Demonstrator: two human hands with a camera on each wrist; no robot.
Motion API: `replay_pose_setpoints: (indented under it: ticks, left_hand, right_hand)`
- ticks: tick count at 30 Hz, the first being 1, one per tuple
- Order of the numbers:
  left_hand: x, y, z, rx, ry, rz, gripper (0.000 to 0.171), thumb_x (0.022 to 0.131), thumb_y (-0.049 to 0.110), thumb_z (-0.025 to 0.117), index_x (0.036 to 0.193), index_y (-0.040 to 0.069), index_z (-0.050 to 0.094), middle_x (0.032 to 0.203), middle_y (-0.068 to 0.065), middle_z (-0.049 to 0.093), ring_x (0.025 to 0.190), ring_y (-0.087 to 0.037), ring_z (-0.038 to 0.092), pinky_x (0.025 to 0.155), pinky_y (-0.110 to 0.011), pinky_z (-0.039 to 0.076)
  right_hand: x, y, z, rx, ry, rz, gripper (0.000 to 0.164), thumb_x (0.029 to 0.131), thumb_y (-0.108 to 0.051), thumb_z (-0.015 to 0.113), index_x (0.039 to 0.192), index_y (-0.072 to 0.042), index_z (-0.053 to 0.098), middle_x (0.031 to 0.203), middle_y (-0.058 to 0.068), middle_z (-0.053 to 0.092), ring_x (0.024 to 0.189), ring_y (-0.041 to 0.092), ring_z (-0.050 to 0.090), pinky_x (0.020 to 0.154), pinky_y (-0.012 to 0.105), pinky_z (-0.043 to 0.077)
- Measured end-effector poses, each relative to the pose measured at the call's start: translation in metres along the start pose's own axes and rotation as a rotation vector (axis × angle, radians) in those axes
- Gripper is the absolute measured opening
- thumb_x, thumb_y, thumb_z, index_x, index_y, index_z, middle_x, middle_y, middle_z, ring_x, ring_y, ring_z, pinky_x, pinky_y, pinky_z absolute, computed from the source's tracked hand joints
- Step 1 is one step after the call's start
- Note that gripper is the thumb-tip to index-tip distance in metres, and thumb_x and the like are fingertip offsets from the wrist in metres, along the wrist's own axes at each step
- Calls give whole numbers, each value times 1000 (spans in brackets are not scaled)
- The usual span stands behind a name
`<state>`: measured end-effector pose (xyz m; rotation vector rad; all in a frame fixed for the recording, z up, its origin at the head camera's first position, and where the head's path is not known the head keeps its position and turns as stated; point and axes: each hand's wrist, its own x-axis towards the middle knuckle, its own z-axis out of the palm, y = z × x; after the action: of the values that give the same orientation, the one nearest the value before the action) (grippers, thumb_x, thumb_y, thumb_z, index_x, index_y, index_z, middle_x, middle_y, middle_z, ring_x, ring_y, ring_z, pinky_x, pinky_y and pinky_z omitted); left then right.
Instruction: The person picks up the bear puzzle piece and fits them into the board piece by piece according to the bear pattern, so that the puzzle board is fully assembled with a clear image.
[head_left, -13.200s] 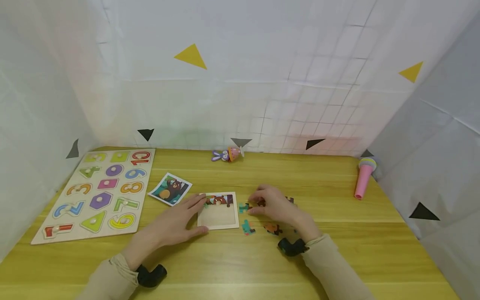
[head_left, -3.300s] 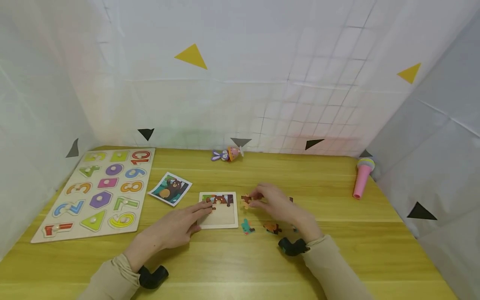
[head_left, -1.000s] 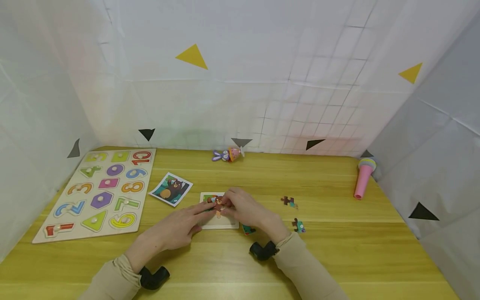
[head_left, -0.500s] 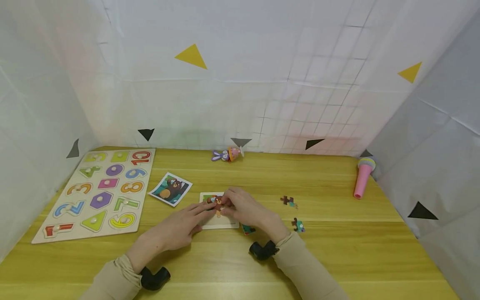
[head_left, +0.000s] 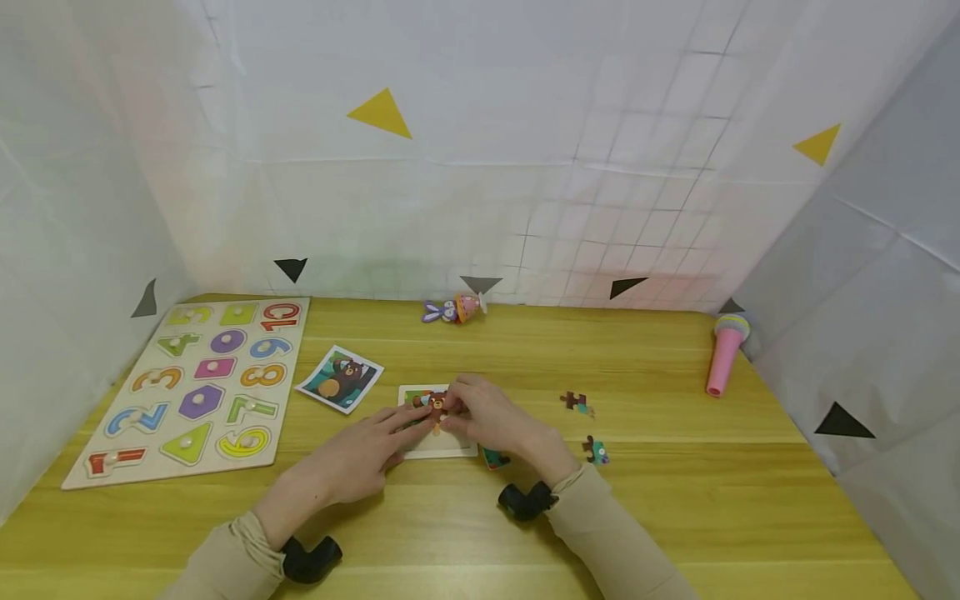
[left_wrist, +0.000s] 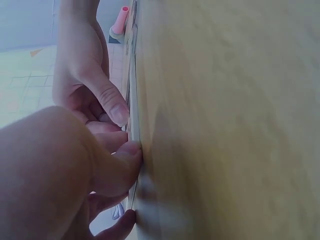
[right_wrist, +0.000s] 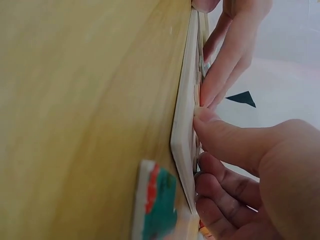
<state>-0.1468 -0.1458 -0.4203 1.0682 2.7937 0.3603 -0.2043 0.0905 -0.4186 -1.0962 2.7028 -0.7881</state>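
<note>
A shallow wooden puzzle tray lies mid-table, its upper part filled with jigsaw pieces showing a bear's head. My left hand reaches over its left side, fairly straight fingers resting on the pieces. In the left wrist view, the left thumb touches the tray's near edge. My right hand pinches a brown and orange puzzle piece down in the tray, under the bear's head. Its fingers hide the tray's right part. A teal and red piece lies just off the tray, partly behind the right wrist.
Two loose pieces, one brown and one teal, lie farther right. A bear picture card and number board are left. A rabbit toy lies at the back, a pink microphone far right.
Since 3.3 s ago, my right hand has moved left from the loose pieces onto the tray, bringing the brown and orange piece. Over the last second both hands stay almost still.
</note>
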Motion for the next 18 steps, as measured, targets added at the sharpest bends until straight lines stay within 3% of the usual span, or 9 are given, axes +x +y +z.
replay_pose_setpoints:
  ticks: [9, 15, 18]
  left_hand:
    - [1, 5, -2, -4, -2, -4, 66, 95, 1, 53, 157, 16, 36, 163, -4, 31, 146, -34, 34, 111, -52, 40]
    - [2, 5, -2, 17, -10, 12, 67, 94, -1, 53, 157, 14, 35, 163, -5, 31, 150, -33, 28, 113, -51, 38]
    - [3, 6, -1, 32, -8, 29, 73, 88, -4, 57, 156, 11, 36, 164, -6, 30, 151, -32, 26, 116, -49, 35]
  right_hand:
    - [-1, 2, -1, -8, 21, -22, 11, 94, -19, 72, 99, -9, 70, 95, 1, 62, 85, 12, 60, 75, 25, 52]
    - [-5, 4, -2, 2, 22, -43, 16, 94, -18, 71, 106, -8, 72, 97, 3, 62, 86, 14, 62, 75, 25, 53]
    - [-7, 5, -3, 7, 19, -48, 18, 94, -16, 71, 111, -8, 72, 98, 3, 62, 88, 15, 62, 76, 26, 53]
